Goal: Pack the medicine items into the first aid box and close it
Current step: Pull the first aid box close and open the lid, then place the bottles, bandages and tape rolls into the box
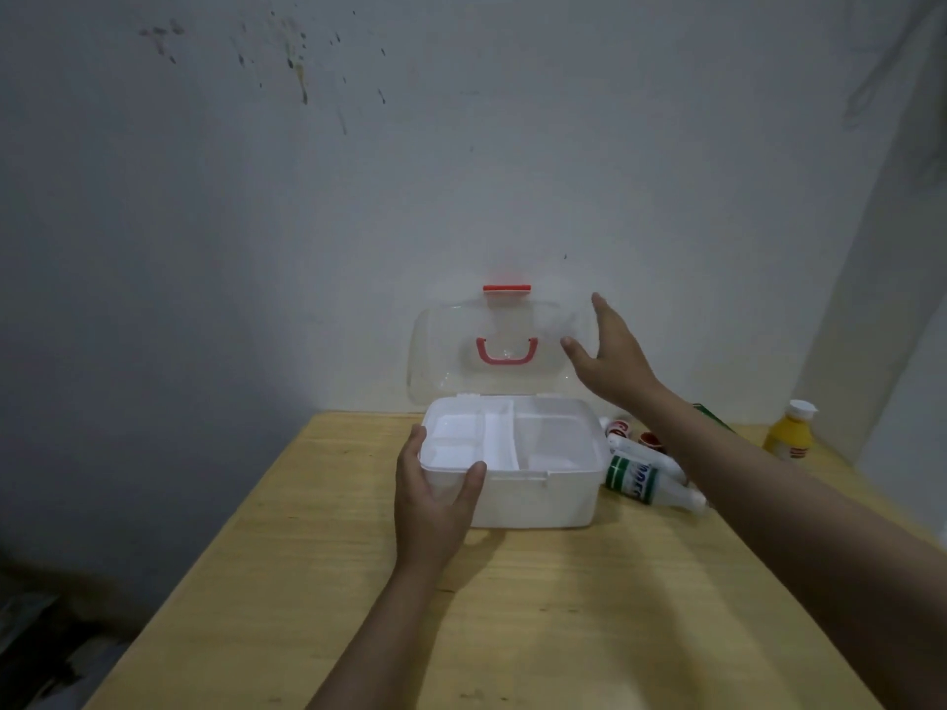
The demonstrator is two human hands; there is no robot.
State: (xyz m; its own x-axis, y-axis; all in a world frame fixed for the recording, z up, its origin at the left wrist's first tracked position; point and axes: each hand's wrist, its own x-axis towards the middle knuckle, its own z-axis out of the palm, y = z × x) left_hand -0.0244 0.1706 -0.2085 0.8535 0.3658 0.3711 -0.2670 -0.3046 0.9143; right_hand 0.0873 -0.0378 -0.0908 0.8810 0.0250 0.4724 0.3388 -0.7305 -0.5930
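A white first aid box stands on the wooden table, with a white divided tray inside. Its clear lid, with a red handle and red latch, is raised upright against the wall. My left hand grips the box's front left corner, thumb on the rim. My right hand is spread at the lid's right edge, fingers apart; whether it touches the lid I cannot tell. Right of the box lie white medicine bottles, one with a green label, partly hidden by my right forearm. A yellow bottle stands further right.
The wall rises directly behind the box. The table's left edge drops to a dark floor. A green-edged item lies behind my right forearm. Bare tabletop stretches in front of the box.
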